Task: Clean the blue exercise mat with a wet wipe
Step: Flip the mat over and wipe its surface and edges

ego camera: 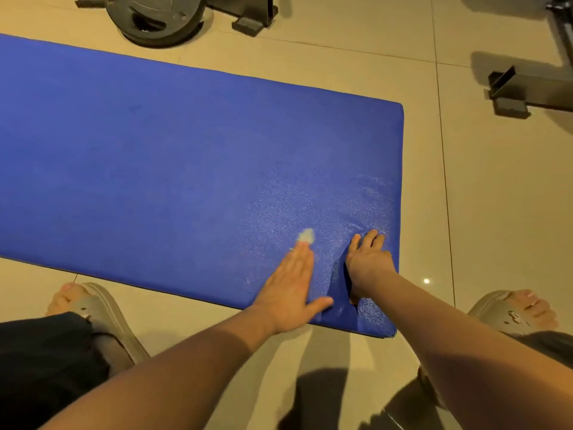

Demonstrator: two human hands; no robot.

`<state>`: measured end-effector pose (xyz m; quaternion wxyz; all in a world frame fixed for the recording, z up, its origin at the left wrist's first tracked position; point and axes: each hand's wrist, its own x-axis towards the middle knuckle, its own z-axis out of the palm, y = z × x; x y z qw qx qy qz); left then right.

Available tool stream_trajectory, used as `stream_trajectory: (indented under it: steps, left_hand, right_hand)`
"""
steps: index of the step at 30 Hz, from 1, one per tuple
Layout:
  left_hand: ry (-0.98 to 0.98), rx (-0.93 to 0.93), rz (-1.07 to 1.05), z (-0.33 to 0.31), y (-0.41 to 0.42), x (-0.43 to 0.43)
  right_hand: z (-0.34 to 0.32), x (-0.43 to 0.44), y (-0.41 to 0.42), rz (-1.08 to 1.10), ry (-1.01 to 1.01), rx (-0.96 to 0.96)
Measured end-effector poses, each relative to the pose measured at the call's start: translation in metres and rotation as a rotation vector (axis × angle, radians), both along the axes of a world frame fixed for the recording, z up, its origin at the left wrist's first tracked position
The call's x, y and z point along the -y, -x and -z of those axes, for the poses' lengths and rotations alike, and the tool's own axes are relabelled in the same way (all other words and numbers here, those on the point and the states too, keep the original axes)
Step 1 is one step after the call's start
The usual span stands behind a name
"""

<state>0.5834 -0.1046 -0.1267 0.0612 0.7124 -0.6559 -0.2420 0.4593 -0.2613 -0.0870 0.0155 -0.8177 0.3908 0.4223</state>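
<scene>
The blue exercise mat (173, 144) lies flat on the tiled floor, its right end in front of me. My left hand (288, 290) lies flat on the mat near its front edge, fingers straight, fingertips pressing a small whitish wet wipe (307, 235) that shows just beyond them. My right hand (367, 262) presses on the mat close to its right end, fingers spread, and the surface dents and creases beside it. The mat around both hands glistens wet.
A dark weight plate (155, 17) and a metal frame foot (251, 17) stand beyond the mat's far edge. Another metal frame base (524, 88) sits at the right. My feet in grey sandals (105, 315) flank the mat's near corner.
</scene>
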Motion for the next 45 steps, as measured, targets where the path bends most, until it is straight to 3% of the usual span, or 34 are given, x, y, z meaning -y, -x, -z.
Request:
stream_trajectory:
  steps: [3, 6, 9, 12, 14, 21, 24, 27, 30, 33, 40, 45]
  left_hand:
    - [-0.022, 0.113, 0.192, -0.002, 0.008, 0.004]
    - [0.020, 0.255, 0.181, -0.002, -0.029, -0.009]
    - [0.032, 0.261, 0.053, 0.001, -0.069, -0.038]
    - [-0.017, 0.215, -0.225, 0.002, -0.090, -0.066]
    - [-0.046, 0.154, -0.255, 0.000, -0.086, -0.070]
    - [-0.061, 0.001, 0.099, -0.016, 0.007, -0.040]
    - [-0.100, 0.124, 0.312, -0.016, 0.022, -0.041]
    - [-0.035, 0.287, 0.258, -0.011, -0.016, -0.050]
    - [-0.090, 0.394, 0.076, -0.008, -0.055, -0.058]
    - [-0.137, 0.335, -0.146, -0.009, -0.067, -0.063]
    - [-0.064, 0.090, 0.146, -0.017, -0.002, -0.057]
    - [-0.008, 0.288, 0.247, -0.009, -0.015, -0.063]
  right_hand:
    - [0.000, -0.001, 0.000, 0.004, -0.005, -0.003]
    - [-0.001, -0.001, 0.000, 0.010, -0.007, 0.001]
    - [-0.001, -0.001, -0.001, 0.018, -0.012, 0.010]
    - [-0.002, -0.001, -0.001, 0.024, -0.016, 0.017]
    - [-0.002, -0.001, 0.000, 0.026, -0.010, 0.022]
    - [-0.002, -0.002, 0.003, 0.039, -0.021, 0.030]
    - [-0.002, -0.001, 0.004, 0.033, -0.023, 0.030]
    - [-0.001, 0.000, 0.004, 0.048, -0.031, 0.045]
    - [0.000, 0.000, 0.004, 0.049, -0.034, 0.054]
    - [-0.001, -0.001, 0.003, 0.055, -0.031, 0.056]
    - [0.002, -0.002, 0.000, 0.064, -0.034, 0.038]
    - [0.003, -0.001, 0.000, 0.066, -0.032, 0.033]
